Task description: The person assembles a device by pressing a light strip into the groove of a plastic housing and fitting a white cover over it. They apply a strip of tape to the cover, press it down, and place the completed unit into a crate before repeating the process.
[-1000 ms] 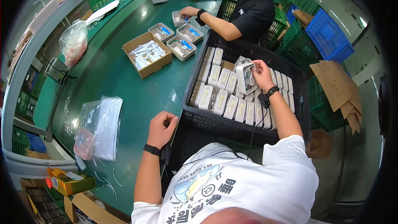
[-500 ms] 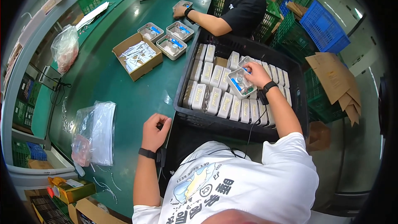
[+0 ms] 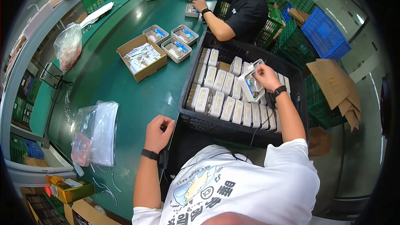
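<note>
Now tilting the open, pale rectangular metal tin (image 3: pixel 245 88) more steeply than half a second ago, pinched in the right grip (image 3: pixel 267 78) above the middle of the black plastic crate (image 3: pixel 200 121), seemingly mid-handling. Keeping the left grip (image 3: pixel 159 134) loosely relaxed, apparently empty, at the green worktop's (image 3: pixel 141 100) right edge.

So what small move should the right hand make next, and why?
Probably lift the open pale-grey rectangular box clear of the black plastic crate and bring it toward the green tabletop: the right hand grips it, tilted, above the crate's packed boxes, while similar open boxes stand on the tabletop.
</note>
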### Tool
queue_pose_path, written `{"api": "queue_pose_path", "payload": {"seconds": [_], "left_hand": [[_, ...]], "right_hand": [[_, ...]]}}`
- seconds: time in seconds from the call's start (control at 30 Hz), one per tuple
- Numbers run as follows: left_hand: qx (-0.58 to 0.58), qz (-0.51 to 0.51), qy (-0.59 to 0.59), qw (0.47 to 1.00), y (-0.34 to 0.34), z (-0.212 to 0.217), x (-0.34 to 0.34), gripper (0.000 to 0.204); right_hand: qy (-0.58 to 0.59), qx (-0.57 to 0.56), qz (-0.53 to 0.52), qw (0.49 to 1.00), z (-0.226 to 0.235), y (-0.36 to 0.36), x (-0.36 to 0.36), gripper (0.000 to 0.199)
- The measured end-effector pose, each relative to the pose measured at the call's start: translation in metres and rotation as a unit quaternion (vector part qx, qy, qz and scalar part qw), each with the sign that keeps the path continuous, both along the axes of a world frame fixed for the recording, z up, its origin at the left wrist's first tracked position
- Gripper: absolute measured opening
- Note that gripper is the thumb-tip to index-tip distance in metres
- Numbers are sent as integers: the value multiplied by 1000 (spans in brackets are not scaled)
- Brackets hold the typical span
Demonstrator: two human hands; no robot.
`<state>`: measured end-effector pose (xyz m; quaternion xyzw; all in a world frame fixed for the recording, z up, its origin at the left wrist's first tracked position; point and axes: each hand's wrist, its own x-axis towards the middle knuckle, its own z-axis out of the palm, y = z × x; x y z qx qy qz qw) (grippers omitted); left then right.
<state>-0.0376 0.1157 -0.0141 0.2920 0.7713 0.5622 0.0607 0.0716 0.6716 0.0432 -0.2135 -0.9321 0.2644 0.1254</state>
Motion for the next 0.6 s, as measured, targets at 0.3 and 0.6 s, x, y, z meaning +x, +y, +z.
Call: {"api": "queue_pose_path", "payload": {"seconds": [0.3,0.6], "left_hand": [[-27,15,-70,997,-12,-4,1,17],[457,134,-378,794,-58,57,32,62]], "right_hand": [[154,-301,223,914,99,-137,-47,11],[155,-134,482,852,62,-397,-157,22]]}}
